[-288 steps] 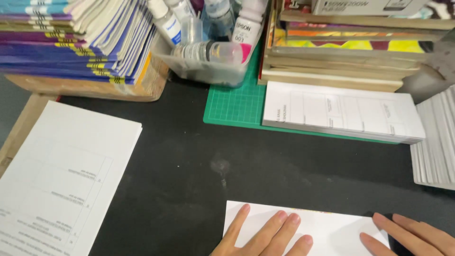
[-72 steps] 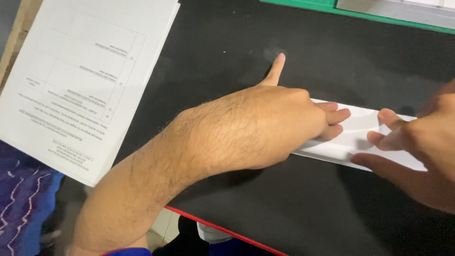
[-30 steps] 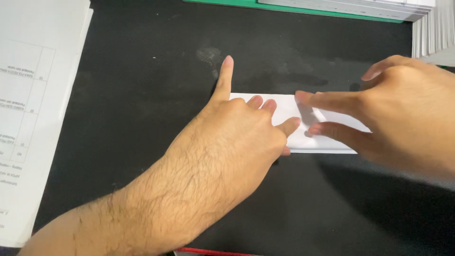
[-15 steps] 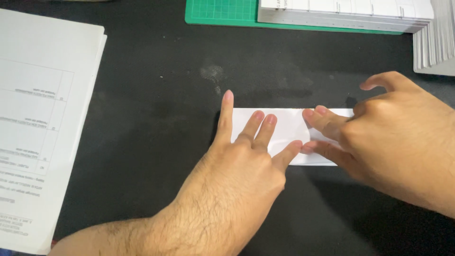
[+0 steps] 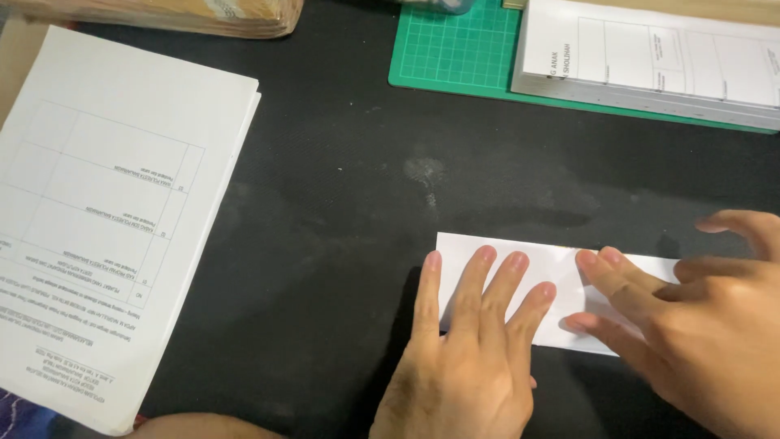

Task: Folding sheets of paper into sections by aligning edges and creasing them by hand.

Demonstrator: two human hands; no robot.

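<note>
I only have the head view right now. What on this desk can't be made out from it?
Head view only:
- Folded white paper: the left hand and right hand cover much of it, hiding its creases.
- Printed sheet stack: cut off by the left edge.
- Green cutting mat: partly under the form stack and cut by the top edge.
- Brown object: mostly out of frame.

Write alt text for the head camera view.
Both hands press flat on a folded white paper strip lying on a black table, left hand beside right hand. A stack of printed white sheets lies left; a green cutting mat sits behind.
</note>
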